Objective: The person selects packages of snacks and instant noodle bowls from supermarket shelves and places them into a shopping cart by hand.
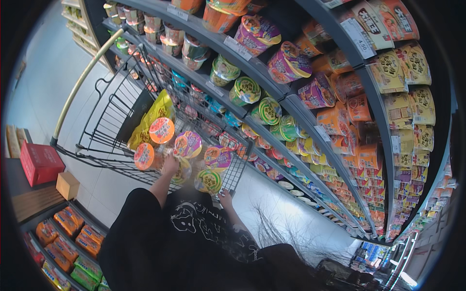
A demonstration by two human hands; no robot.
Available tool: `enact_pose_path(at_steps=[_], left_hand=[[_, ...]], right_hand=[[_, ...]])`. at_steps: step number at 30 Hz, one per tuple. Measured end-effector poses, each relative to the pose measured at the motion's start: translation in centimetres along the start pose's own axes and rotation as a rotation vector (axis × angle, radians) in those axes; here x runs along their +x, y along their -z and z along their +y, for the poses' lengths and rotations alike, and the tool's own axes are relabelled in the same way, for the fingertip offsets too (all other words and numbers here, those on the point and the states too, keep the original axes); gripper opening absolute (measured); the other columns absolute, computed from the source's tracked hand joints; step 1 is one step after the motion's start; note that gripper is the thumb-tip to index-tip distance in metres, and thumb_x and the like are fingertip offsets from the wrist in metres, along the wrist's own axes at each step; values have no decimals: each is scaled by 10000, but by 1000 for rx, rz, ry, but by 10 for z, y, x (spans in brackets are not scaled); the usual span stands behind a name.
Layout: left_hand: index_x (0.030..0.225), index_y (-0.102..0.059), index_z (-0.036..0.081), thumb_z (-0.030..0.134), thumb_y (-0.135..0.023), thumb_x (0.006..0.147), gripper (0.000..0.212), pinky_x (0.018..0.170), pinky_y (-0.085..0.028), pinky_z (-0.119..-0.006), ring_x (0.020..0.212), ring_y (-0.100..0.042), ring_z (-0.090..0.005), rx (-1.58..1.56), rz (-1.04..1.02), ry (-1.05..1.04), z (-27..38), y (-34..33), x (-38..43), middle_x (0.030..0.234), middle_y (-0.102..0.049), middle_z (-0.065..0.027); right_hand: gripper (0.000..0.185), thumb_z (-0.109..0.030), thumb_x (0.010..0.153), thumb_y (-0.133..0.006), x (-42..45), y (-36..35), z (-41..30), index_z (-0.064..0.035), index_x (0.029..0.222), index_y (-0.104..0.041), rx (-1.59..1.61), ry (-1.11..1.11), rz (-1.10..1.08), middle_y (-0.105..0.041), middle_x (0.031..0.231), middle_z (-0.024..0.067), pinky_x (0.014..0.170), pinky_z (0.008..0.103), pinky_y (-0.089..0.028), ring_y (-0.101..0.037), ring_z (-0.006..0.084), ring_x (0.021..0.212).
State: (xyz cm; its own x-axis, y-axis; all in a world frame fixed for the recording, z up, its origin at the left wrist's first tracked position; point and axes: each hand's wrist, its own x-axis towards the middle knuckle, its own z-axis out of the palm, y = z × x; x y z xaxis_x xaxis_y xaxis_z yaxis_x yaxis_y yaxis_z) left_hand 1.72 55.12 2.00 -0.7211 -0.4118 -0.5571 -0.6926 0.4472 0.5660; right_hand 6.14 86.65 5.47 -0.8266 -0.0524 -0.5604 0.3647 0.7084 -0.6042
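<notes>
My left hand (170, 165) reaches into a wire shopping cart (102, 160), among bowls of instant noodles. Close by its fingers are two orange-lidded bowls, one upper (161, 130) and one lower (143, 156), a purple bowl (188, 144) and a partly covered green-and-yellow bowl (181, 171). Whether the fingers grip one is unclear. My right hand (225, 198) is at the cart's near rim, fingers bent, beside a green-lidded bowl (208, 181); its grasp is too small to make out. Another purple bowl (217, 158) lies above that one. Yellow bags (156, 111) rest toward the handle end.
Shelves of noodle bowls and packets, with a grey shelf edge (265, 96), curve along the cart's far side and to the right. At left, the cart handle (85, 78) arches over pale floor tiles. A red box (42, 163), a small cardboard box (67, 186) and orange snack packs (68, 220) lie lower left.
</notes>
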Motion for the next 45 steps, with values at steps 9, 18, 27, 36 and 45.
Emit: enact_pose_path(at_steps=[9, 18, 27, 36, 45], left_hand=[[1268, -230, 30, 236, -577, 690, 704, 817, -414, -405, 992, -489, -369, -14, -124, -65, -48, 4, -10, 1065, -482, -260], [938, -589, 81, 333, -582, 687, 356, 728, -456, -382, 838, -576, -280, 339, -127, -244, -47, 27, -28, 905, -599, -145], [911, -559, 52, 222, -529, 700, 272, 637, -464, -441, 715, -588, -338, 429, -40, -191, -9, 63, -87, 749, -599, -181], [919, -601, 87, 349, -534, 720, 335, 690, -456, -417, 769, -585, -303, 483, -98, -300, 4, 71, -105, 801, -601, -163], [844, -603, 54, 251, -476, 732, 260, 681, -475, -398, 779, -597, -300, 508, -135, -130, 27, 75, -117, 822, -608, -148]], right_hand=[[456, -361, 687, -604, 18, -10, 7, -41, 1005, -536, -90, 64, 9, -602, 862, 184, 730, 384, -437, -573, 312, 851], [529, -334, 607, -675, 36, -10, 7, 8, 988, -539, -21, -69, -97, -607, 793, 159, 649, 339, -468, -608, 237, 681], [878, -238, 652, -639, 20, -17, -14, -37, 1300, -81, -69, 130, 111, -357, 1212, 243, 863, 393, -388, -450, 397, 1030], [722, -287, 723, -572, -12, 5, -38, -81, 1286, -170, -164, 262, 5, -277, 1280, 188, 807, 429, -422, -401, 370, 1088], [630, -196, 720, -530, -21, 5, -40, -95, 1265, -229, -210, 386, 158, -266, 1314, 149, 703, 448, -449, -475, 397, 978]])
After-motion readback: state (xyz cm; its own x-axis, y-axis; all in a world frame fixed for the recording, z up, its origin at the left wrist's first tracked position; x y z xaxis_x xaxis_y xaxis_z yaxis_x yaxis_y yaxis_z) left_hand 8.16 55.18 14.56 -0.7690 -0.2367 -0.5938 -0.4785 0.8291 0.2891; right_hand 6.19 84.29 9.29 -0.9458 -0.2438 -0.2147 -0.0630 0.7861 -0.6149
